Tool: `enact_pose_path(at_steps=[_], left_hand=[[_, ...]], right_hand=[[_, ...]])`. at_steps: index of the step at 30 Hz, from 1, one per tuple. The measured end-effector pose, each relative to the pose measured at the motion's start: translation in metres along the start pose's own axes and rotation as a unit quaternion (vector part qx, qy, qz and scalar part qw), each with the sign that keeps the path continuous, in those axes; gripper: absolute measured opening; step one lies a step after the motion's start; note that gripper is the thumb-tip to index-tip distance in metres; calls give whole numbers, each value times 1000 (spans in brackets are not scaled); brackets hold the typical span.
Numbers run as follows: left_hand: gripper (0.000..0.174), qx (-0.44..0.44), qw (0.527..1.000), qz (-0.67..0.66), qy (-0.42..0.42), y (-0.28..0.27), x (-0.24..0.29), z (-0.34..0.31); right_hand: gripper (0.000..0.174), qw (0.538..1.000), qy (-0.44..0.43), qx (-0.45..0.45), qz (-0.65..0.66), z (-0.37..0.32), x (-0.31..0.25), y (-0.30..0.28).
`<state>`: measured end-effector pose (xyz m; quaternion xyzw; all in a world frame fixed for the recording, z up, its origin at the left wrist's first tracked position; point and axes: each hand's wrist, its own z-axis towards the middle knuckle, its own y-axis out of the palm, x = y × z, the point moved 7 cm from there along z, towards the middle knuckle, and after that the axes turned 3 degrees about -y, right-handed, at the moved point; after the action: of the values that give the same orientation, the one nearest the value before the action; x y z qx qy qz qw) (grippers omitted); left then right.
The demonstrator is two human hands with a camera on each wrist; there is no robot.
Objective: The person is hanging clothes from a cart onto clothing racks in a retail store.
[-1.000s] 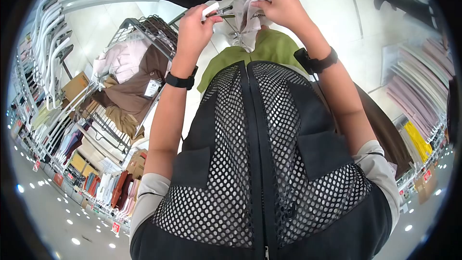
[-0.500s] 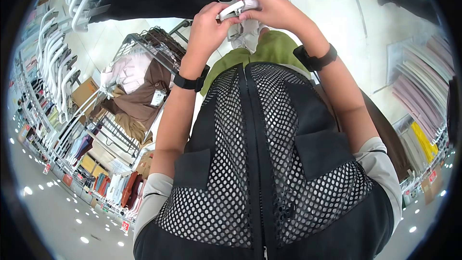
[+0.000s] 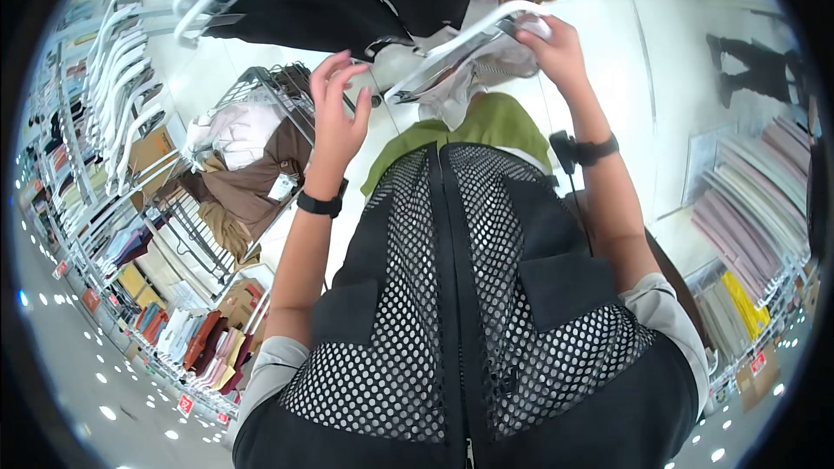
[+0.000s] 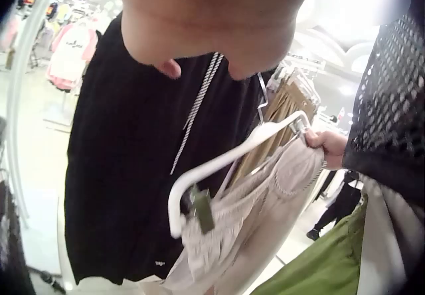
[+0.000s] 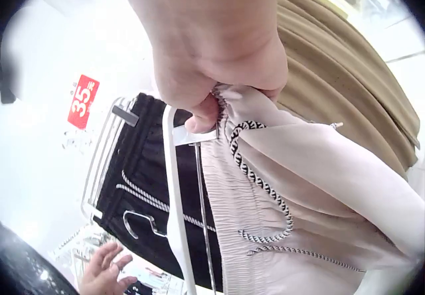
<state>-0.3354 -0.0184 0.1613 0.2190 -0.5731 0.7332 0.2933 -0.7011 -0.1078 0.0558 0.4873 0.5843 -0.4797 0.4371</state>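
Observation:
My right hand (image 3: 556, 52) pinches one end of a white clip hanger (image 3: 469, 39) together with the waistband of pale pink drawstring trousers (image 5: 265, 189). In the right wrist view the elastic waist lies along the hanger, and a black-and-white cord (image 5: 255, 169) dangles from it. The hanger's far end (image 4: 176, 219) is unheld, with a small green tag (image 4: 203, 210) beside it. My left hand (image 3: 339, 113) is off to the left of the hanger, fingers loosely spread and holding nothing. Black drawstring shorts (image 4: 153, 155) hang just beyond the hanger.
Brown pleated garments (image 5: 352, 69) hang to the right of the black shorts. A wire basket rack (image 3: 261, 91) with brown and pink clothes stands at left, near a rail of white hangers (image 3: 122, 78). Folded-looking rows of hung clothes (image 3: 747, 200) line the right side.
Both hands were close together on the hanger half a second ago. My left hand has let go and drawn left; my right hand has moved right, holding the hanger and trousers.

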Motion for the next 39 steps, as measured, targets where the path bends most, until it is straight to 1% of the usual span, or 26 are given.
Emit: enact_pose_path(at_steps=[1, 2, 3, 4, 5, 6, 7, 9, 10, 12, 13, 14, 16, 17, 19, 20, 21, 22, 23, 25, 27, 29, 33, 35, 36, 39], left_hand=[[58, 86, 996, -1, -9, -9, -13, -14], [78, 89, 995, -5, -38, -10, -36, -26], [78, 100, 994, -7, -33, -14, -37, -26], [79, -3, 994, -67, -87, -1, -44, -25], [81, -108, 977, -125, -139, 14, -51, -28], [86, -149, 973, -106, -140, 26, -57, -32], [77, -197, 962, -113, -149, 31, -50, -30], [62, -213, 930, -196, -228, 46, -64, -37], [62, -209, 931, -199, -223, 47, -65, -35], [41, -135, 911, -297, -251, 46, -71, -31], [41, -135, 911, -301, -247, 49, -68, -27], [33, -93, 917, -315, -228, 43, -65, -22], [25, -36, 920, -332, -207, 29, -49, -12], [25, -36, 920, -335, -203, 28, -41, -7], [26, 3, 943, -301, -141, 18, -26, 2], [23, -4, 957, -259, -133, 16, -26, 5], [23, -4, 957, -259, -131, 13, -22, 6], [21, -9, 979, -192, -69, 4, 0, 13], [18, -14, 992, -122, -8, 0, 20, 18], [12, -15, 993, -120, 0, 4, 35, 14], [10, -26, 993, -116, 21, 8, 53, 11], [9, -34, 994, -98, 26, 5, 61, 6], [11, -17, 994, -111, -6, -7, 61, 0], [12, 11, 994, -110, 22, -23, 67, -5], [12, 20, 994, -106, 17, -29, 67, -8], [11, 18, 993, -113, -4, -37, 69, -15]], right_hand=[[23, 1000, -13, 0, -2, -2, -5, -5], [24, 998, 17, 20, 50, -6, 1, -12], [26, 993, 47, 40, 102, -8, 5, -18], [26, 994, 36, 37, 99, -8, 5, -23], [29, 987, 40, 36, 151, -9, 6, -24], [32, 978, 46, 33, 201, -9, 8, -25], [32, 979, 37, 29, 199, -9, 4, -22], [36, 962, 70, 38, 262, -9, 6, -17], [39, 958, 70, 35, 275, -10, 3, -16], [39, 961, 72, 27, 265, -14, -2, -20], [38, 963, 80, 18, 258, -16, -4, -22], [38, 964, 75, 21, 255, -17, -6, -26], [37, 988, 96, -15, 118, -22, -1, -28], [37, 989, 92, -13, 117, -25, 1, -31], [34, 993, 99, -53, -36, -30, 4, -29], [34, 993, 98, -53, -36, -30, 5, -26], [32, 980, 70, -50, -181, -32, 1, -27], [31, 945, 40, -45, -322, -34, -8, -26], [31, 945, 38, -45, -321, -35, -25, -17], [33, 959, -95, -98, -250, -41, -76, 18], [39, 956, -145, -194, -165, -48, -110, 56], [41, 931, -190, -270, -154, -59, -126, 97], [41, 927, -226, -284, -101, -60, -123, 139], [40, 943, -219, -251, 15, -61, -135, 145], [38, 929, -232, -287, -36, -61, -140, 151], [33, 913, -262, -311, -22, -66, -149, 168]])
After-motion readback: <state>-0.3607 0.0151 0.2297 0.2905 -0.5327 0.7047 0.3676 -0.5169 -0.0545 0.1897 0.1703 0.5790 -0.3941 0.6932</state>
